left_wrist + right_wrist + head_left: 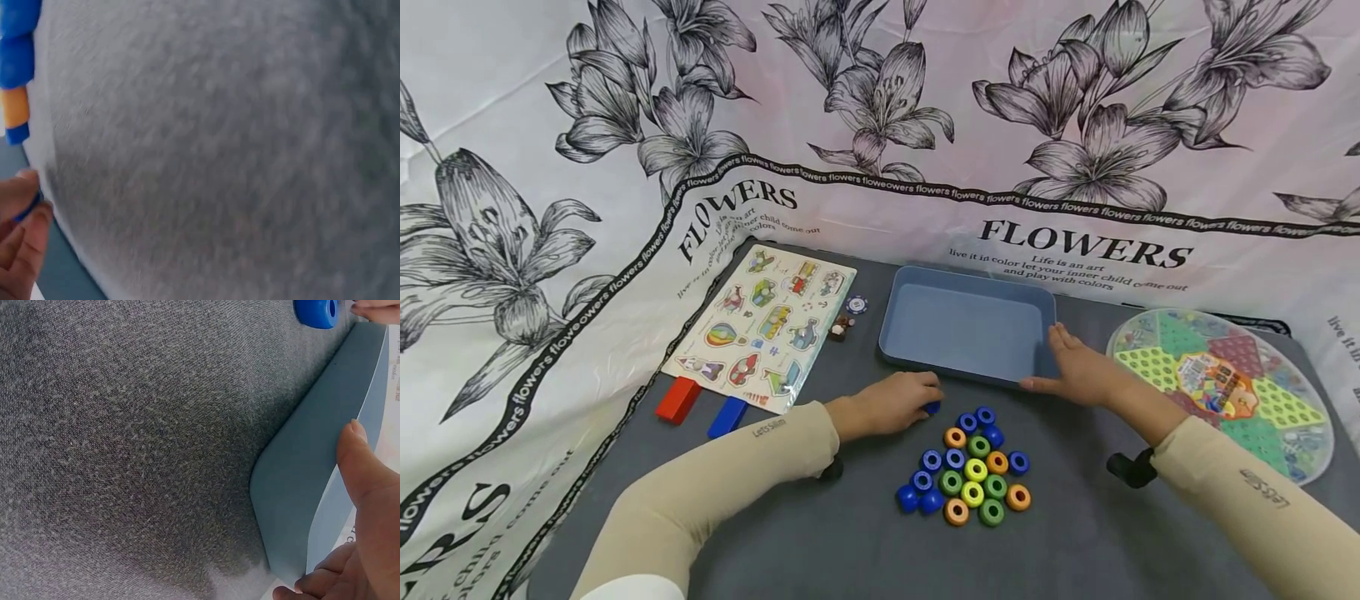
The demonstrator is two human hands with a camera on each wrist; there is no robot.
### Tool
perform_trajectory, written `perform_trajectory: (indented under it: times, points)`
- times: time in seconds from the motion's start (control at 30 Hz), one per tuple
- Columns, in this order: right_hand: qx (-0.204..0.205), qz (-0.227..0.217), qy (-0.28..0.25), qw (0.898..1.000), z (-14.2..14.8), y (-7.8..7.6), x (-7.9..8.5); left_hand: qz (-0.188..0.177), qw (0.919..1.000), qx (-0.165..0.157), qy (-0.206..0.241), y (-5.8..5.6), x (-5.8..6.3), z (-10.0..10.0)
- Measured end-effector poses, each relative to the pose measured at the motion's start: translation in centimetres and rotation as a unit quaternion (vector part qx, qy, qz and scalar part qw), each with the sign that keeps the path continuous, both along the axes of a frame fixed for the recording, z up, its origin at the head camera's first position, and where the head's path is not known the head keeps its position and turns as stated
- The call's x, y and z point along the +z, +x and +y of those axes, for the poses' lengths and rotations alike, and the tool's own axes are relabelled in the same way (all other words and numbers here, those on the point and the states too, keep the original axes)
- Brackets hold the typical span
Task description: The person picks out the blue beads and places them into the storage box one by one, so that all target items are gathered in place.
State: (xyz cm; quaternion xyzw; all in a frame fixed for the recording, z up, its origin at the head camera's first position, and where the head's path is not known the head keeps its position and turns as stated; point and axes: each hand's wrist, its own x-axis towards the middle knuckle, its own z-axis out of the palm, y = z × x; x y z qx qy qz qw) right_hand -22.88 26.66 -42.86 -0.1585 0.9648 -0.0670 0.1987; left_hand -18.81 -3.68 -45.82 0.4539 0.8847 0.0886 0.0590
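My left hand (891, 406) pinches a blue bead (932, 407) just in front of the tray. In the left wrist view, that bead (28, 208) shows partly between thumb and fingers. At the right front corner of the blue-grey tray (966, 372) is my right hand (1078, 371), holding it with the thumb along the front wall and the fingers at the right side. Nearer me lies a loose cluster of thick ring beads in blue, orange, green and yellow, with a yellow bead (975, 470) near its middle.
A picture puzzle board (790, 329) lies at the left, with a red block (678, 400) and a blue block (727, 417) by its front edge. A poker chip (857, 304) and a small brown figure (840, 327) lie left of the tray. A round game board (1262, 392) is at right.
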Motion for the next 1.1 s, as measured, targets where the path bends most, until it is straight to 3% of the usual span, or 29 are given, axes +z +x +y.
perform_trajectory:
  times: [0.17,0.27,0.37,0.5,0.6,0.73,1.1]
  points:
    - [-0.005,-0.002,-0.011,1.000,0.3,0.3,0.0,0.008,0.9935,0.037,0.107,-1.6,1.6,-0.5]
    - [-0.007,-0.003,-0.014,1.000,0.4,0.4,0.0,0.003,0.9844,0.100,0.145,-3.8,3.3,-0.5]
    - [-0.009,-0.002,-0.018,1.000,0.5,0.4,-0.1,-0.026,0.9699,0.177,0.165,-6.6,4.1,-0.3]
    - [-0.005,0.006,-0.027,1.000,0.4,0.3,-0.2,-0.080,0.9440,0.269,0.174,-10.0,3.7,0.1]
    - [-0.001,0.010,-0.029,1.000,0.1,0.2,-0.4,-0.109,0.9292,0.309,0.170,-11.7,2.9,0.4]
    - [-0.002,0.008,-0.030,1.000,-0.2,0.2,-0.6,-0.117,0.9216,0.327,0.172,-12.8,2.3,0.9]
    - [-0.008,0.015,-0.028,0.999,0.2,0.5,-0.3,-0.118,0.9129,0.338,0.195,-13.7,1.7,1.8]
